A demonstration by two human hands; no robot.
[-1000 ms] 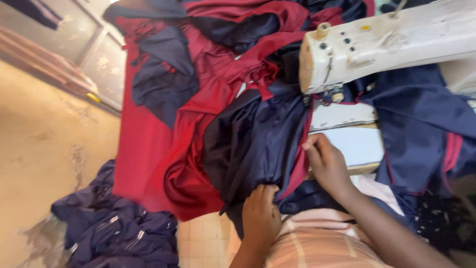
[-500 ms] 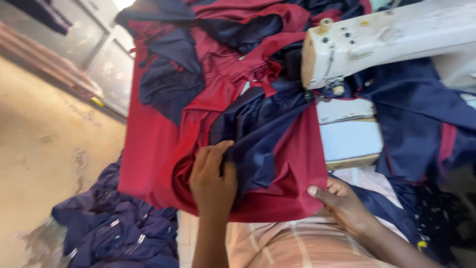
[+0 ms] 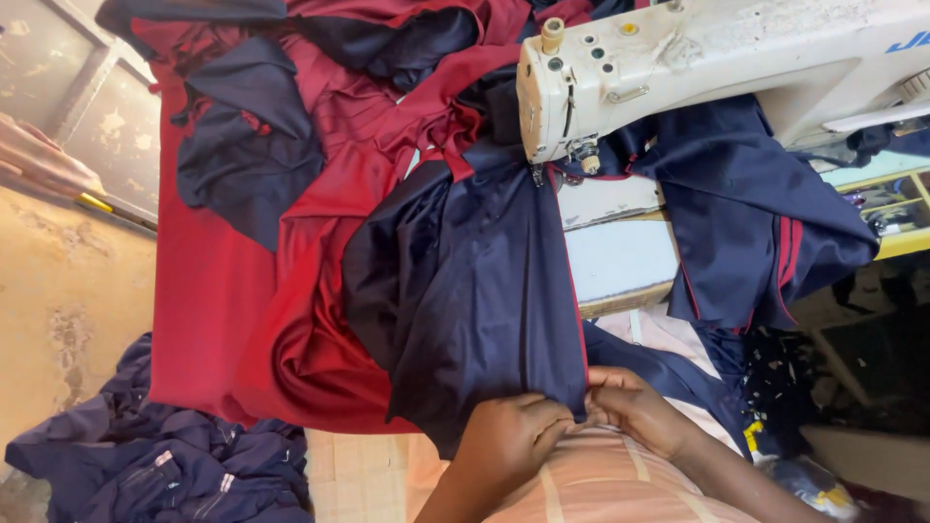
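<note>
Head view, looking down over our own lap at a sewing station. Our left hand [image 3: 513, 436] and right hand [image 3: 635, 412] meet at the near edge of a navy fabric panel [image 3: 475, 281], the fingers of both closed in a pinch on its hem where a thin red piping [image 3: 572, 291] runs along the right border. The panel lies spread from our lap up to the needle area of the cream sewing machine [image 3: 697, 58], which stands at the far right on the counter [image 3: 620, 257]. We judge the work to be at an aligning stage: the edge is gathered and held, the far end already sits below the machine head, yet whether it lies under the presser foot we cannot tell. Red garment pieces [image 3: 242, 291] are heaped to the left, another navy piece [image 3: 756, 223] hangs off the counter at right, and a pile of navy garments [image 3: 155, 475] lies on the floor at near left.
</note>
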